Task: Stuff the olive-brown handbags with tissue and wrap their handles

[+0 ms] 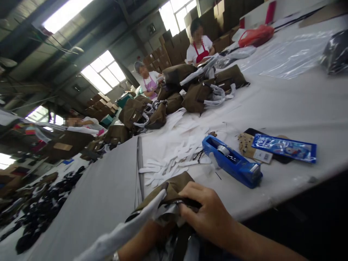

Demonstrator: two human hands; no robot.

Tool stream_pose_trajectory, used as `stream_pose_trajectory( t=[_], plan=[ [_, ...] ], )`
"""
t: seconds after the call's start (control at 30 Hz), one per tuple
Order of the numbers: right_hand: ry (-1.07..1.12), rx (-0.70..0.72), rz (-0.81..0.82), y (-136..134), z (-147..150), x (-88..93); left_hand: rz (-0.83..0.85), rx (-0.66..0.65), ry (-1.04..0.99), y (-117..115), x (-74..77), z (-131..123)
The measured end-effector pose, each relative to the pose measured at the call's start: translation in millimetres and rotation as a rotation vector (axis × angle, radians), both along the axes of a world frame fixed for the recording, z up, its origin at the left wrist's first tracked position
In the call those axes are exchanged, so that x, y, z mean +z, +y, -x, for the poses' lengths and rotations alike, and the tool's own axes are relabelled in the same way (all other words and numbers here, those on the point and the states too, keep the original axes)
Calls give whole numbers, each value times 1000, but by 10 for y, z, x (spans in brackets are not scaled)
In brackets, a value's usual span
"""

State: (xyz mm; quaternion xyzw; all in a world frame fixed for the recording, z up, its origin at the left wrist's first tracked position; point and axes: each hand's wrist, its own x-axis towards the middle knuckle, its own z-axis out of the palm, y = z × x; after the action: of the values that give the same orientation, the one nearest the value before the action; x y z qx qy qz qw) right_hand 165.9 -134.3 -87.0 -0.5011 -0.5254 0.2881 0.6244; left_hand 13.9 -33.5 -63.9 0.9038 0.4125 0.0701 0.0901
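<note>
An olive-brown bag with a metal zipper is at the bottom middle, its opening turned toward me. My right hand is closed on the zippered edge, thumb inside and fingers outside. My left hand reaches into the opening; its fingers are hidden by the bag. A strap wrapped in white crosses in front of my left forearm. Just beyond the bag lie many white paper strips. A blue tape dispenser stands to the right of them.
A blue printed packet rests on a dark flat item at the right. Brown bags with white-wrapped handles are heaped further back, near co-workers in aprons. Clear plastic sheets lie at the upper right. Black items are piled at the left.
</note>
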Motion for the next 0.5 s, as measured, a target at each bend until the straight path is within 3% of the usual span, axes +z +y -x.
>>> stream_pose_trajectory(
  t=[0.07,0.17,0.27,0.4,0.5],
  plan=[
    [-9,17,-7,57,-75,-72,143,-138,77,-81,148,45],
    [-9,9,60,149,-217,-154,350,-308,147,-138,493,112],
    [20,23,90,219,-314,-164,237,-352,67,-122,699,180],
    [84,88,88,280,-348,-122,-81,-478,12,-90,590,174],
    [165,90,113,279,-364,-94,-195,-515,73,-107,425,117]
  ],
)
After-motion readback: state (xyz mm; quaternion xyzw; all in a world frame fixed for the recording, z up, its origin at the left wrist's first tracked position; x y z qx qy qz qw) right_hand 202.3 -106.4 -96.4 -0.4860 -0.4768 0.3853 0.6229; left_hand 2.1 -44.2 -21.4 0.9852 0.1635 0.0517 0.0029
